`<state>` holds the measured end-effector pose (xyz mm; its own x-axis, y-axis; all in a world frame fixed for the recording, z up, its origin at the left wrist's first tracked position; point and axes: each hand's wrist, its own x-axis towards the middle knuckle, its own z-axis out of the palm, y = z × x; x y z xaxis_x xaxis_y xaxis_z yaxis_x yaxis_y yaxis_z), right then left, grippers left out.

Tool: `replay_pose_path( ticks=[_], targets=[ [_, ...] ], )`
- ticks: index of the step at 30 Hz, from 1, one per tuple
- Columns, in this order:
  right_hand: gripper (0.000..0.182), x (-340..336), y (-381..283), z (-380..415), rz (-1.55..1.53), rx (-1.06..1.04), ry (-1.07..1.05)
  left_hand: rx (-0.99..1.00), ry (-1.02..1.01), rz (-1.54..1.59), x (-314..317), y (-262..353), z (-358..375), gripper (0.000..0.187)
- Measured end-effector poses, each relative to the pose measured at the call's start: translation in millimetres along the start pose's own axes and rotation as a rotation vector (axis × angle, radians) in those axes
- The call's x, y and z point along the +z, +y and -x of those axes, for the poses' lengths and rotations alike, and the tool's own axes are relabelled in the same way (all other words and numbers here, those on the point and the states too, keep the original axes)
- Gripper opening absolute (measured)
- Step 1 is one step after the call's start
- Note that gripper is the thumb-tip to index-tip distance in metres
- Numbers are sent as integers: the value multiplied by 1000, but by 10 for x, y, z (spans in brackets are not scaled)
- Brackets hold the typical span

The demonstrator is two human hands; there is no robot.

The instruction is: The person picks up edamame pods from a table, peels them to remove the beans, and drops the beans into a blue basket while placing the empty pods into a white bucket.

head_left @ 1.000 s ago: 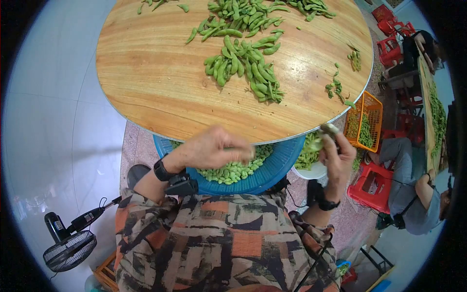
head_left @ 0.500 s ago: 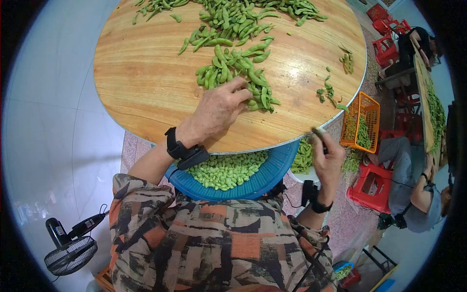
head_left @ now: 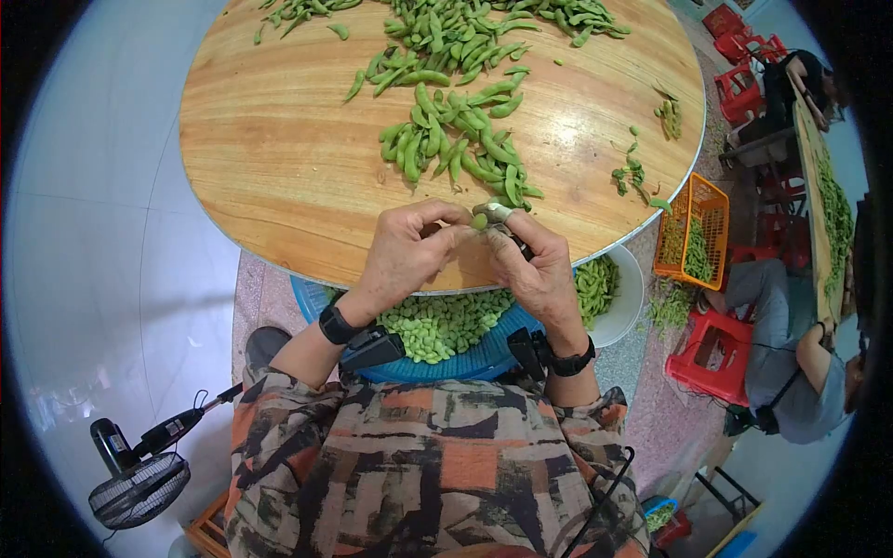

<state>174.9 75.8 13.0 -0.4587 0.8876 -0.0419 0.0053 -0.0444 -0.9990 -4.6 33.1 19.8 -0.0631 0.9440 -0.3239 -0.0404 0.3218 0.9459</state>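
Note:
Above the near edge of the round wooden table (head_left: 270, 177), my two hands meet at one green edamame pod (head_left: 479, 222). My left hand (head_left: 409, 249) pinches it between thumb and fingers. From the other side, my right hand (head_left: 538, 272) closes on the same pod. A pale and dark covering shows at its fingertips; what it is I cannot make out. Just beyond the hands lies a small heap of edamame pods (head_left: 456, 135). Below them, a blue basket (head_left: 493, 349) holds many shelled green beans (head_left: 437, 327), partly hidden by my wrists and the table edge.
A larger pile of pods (head_left: 437, 37) spreads across the far table. Stems and leaves (head_left: 633, 175) lie at its right. A white bucket (head_left: 633, 298) with pods and an orange crate (head_left: 721, 219) stand right. A fan (head_left: 139, 488) is at lower left; another person (head_left: 805, 391) sits at right.
My left hand has drawn back from the small heap with a pod. My right hand has come in from the right to meet it. More of the white bucket shows.

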Motion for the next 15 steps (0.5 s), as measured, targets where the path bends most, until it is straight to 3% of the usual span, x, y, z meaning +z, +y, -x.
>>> replay_pose_path(
  ticks=[2,3,4,5,6,8,10,15],
  targets=[
    [22,-16,23,-9,24,-55,-20,253,70,-119,43,-54,13,9],
    [22,-33,29,-6,46,-111,-40,252,69,-118,13,-37,21,9],
    [22,-59,14,6,47,-110,-39,90,-62,56,-43,0,36,8],
    [21,-94,-16,17,-187,67,-99,-74,-192,229,-72,20,45,8],
    [21,-122,-34,23,-421,244,-158,-73,-193,230,-59,6,48,8],
    [21,-146,-4,39,-466,242,-182,-151,-268,563,-12,-47,60,7],
    [21,-136,-12,70,-513,243,-207,-108,-213,460,15,-81,67,8],
    [21,-13,-174,167,-212,95,-84,81,-20,29,78,-8,139,8]
  ],
)
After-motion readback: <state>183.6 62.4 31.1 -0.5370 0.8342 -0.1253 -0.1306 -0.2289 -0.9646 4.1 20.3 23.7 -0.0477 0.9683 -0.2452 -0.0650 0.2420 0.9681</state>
